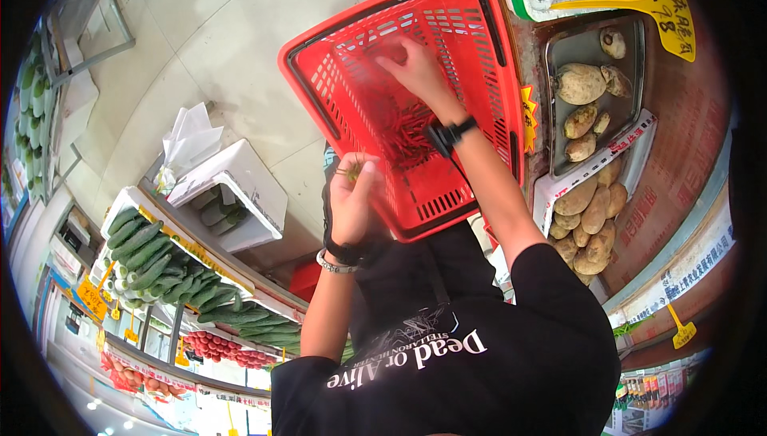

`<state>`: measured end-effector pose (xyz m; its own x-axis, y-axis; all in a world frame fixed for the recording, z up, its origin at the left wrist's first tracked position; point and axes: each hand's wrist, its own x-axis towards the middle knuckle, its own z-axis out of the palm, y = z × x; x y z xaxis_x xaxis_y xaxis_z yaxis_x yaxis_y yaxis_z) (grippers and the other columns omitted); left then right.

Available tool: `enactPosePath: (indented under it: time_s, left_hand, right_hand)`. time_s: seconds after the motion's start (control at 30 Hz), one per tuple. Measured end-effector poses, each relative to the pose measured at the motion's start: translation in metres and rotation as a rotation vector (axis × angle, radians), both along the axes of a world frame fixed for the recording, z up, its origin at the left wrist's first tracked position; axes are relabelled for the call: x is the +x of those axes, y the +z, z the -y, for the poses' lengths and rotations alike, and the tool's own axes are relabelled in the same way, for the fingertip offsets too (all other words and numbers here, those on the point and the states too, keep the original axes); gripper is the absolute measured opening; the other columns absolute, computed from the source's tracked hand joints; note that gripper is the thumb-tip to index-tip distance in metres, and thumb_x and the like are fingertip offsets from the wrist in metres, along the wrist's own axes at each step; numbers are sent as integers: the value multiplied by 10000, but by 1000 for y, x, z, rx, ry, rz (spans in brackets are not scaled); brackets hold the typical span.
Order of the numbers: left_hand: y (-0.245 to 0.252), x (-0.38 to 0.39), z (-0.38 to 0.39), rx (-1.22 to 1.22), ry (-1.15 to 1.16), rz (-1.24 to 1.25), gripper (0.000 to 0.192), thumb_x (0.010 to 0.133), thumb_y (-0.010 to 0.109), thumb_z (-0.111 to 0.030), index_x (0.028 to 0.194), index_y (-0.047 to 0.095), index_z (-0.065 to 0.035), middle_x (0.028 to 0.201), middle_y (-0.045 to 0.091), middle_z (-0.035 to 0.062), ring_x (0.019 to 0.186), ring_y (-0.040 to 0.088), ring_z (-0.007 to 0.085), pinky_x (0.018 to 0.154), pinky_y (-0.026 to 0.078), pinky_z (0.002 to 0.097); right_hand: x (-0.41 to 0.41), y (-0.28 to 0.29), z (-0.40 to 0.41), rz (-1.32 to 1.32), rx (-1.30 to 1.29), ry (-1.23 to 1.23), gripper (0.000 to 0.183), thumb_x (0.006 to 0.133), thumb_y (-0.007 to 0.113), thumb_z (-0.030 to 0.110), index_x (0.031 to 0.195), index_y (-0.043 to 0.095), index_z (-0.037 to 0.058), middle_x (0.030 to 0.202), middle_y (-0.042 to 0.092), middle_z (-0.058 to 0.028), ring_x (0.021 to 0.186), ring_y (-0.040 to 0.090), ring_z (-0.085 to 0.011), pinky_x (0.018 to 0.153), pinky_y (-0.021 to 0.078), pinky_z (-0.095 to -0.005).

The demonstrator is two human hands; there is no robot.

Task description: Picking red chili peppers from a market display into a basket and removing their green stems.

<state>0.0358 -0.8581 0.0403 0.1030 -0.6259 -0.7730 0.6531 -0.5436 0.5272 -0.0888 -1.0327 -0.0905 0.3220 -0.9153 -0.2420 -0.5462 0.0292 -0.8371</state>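
A red plastic shopping basket (443,196) lies before me with a pile of red chili peppers (409,133) in it. My right hand (413,67) is over the inside of the basket, fingers curled with thumb and forefinger apart; blur hides whether anything red is between them. At the basket's near left rim is my left hand (353,196), its fingers closed on several thin green stems (355,170). Dark bands circle both wrists, and a light bracelet is on the left one.
Right of the basket, a metal tray (554,136) holds root vegetables beside a box of potatoes (593,220). A white foam box (263,196) stands at left. Cucumbers (144,244) lie on a shelf lower left. Pale floor tiles (239,47) show beyond.
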Motion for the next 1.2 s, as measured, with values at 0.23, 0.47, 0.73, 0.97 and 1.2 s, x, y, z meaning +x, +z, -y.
enactPosePath:
  time_s: [0.23, 0.47, 0.73, 0.97, 1.2]
  left_hand:
    - [10, 3, 3, -28, -64, -99, 93, 935, 490, -124, 979, 524, -50, 740, 523, 26, 644, 524, 121, 559, 437, 247]
    - [4, 13, -8, -39, -59, -124, 78, 923, 501, -88, 987, 520, -48, 706, 528, 46, 647, 548, 133, 538, 449, 259]
    - [1, 16, -7, -41, -59, -143, 77, 924, 501, -86, 987, 524, -48, 687, 521, 41, 633, 550, 132, 535, 441, 245]
    - [1, 16, -10, -7, -68, -133, 80, 924, 499, -85, 987, 526, -44, 690, 522, 37, 631, 546, 124, 538, 440, 239]
    - [0, 13, -9, 5, -101, -125, 86, 925, 502, -87, 991, 525, -36, 698, 544, 50, 622, 537, 118, 542, 443, 236]
  right_hand:
    - [33, -101, 12, -271, -196, -151, 248, 730, 727, 218, 877, 661, 30, 843, 653, -131, 742, 627, -276, 684, 502, -366]
    - [44, -87, -4, -83, -85, -140, 109, 818, 616, 131, 854, 644, 31, 823, 654, -142, 800, 617, -324, 713, 487, -402]
    - [23, -102, 4, -52, -217, 69, 134, 784, 621, 65, 914, 625, 38, 884, 622, -126, 890, 579, -314, 762, 475, -377]
    - [14, -94, -4, -59, -194, 76, 151, 819, 579, 55, 964, 601, 20, 940, 626, -141, 927, 573, -330, 797, 471, -395]
    - [13, -83, -4, 18, -149, -129, 142, 853, 570, 69, 972, 579, -7, 923, 623, -160, 904, 592, -346, 772, 478, -408]
